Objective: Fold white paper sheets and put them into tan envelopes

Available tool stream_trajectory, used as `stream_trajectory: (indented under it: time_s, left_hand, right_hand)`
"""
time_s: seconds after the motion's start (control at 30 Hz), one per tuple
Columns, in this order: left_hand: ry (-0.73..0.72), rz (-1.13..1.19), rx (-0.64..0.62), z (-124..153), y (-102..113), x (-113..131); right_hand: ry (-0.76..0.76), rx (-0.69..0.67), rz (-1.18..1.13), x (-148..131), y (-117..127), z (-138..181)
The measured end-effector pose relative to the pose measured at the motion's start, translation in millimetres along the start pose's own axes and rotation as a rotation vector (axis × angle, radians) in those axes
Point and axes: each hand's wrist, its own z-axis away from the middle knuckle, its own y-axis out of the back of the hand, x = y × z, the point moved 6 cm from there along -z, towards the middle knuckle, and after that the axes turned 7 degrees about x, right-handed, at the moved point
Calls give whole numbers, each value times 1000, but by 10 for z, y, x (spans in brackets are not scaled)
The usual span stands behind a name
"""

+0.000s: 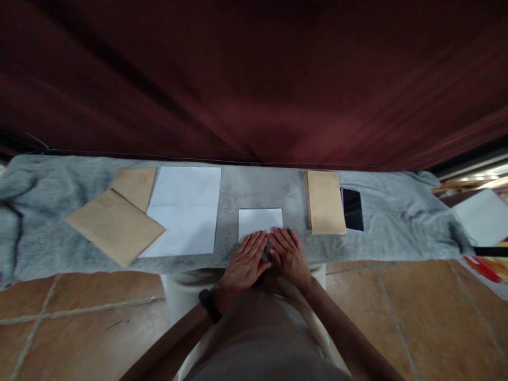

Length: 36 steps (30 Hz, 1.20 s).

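Observation:
A small folded white paper (260, 221) lies on the grey cloth-covered table (257, 190) straight ahead of me. My left hand (244, 262) lies flat with fingers stretched out, its fingertips on the paper's near edge. Beside it, my right hand (289, 253) also lies flat and open, its fingertips touching the paper's near right corner. A dark band sits on my left wrist (209, 305). Neither hand grips anything.
A large white sheet (183, 210) lies left of the folded paper, with two brown envelopes (115, 225) overlapping its left side. A stack of brown envelopes (324, 202) and a dark phone (352, 209) lie to the right. A dark red curtain (254, 79) hangs behind. Tiled floor (79, 317) lies below.

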Motion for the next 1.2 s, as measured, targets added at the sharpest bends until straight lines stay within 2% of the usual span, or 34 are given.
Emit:
stream_trajectory:
  time_s: [0.17,0.57,0.67,0.9,1.2]
  left_hand:
    - [20,-18,-14,34,12,-77]
    - [31,-32,-17,22,13,-171]
    - [9,-32,-34,42,8,-180]
    - [3,-35,-33,80,6,-191]
    - [7,-34,24,211,95,-256]
  right_hand:
    - [-27,-21,11,30,-53,-92]
    - [-134,75,73,234,-109,-278]
    - [-98,73,65,175,-96,-268]
    - [69,-23,-40,-149,-138,-196]
    - [46,2,-24,38,-80,-20]
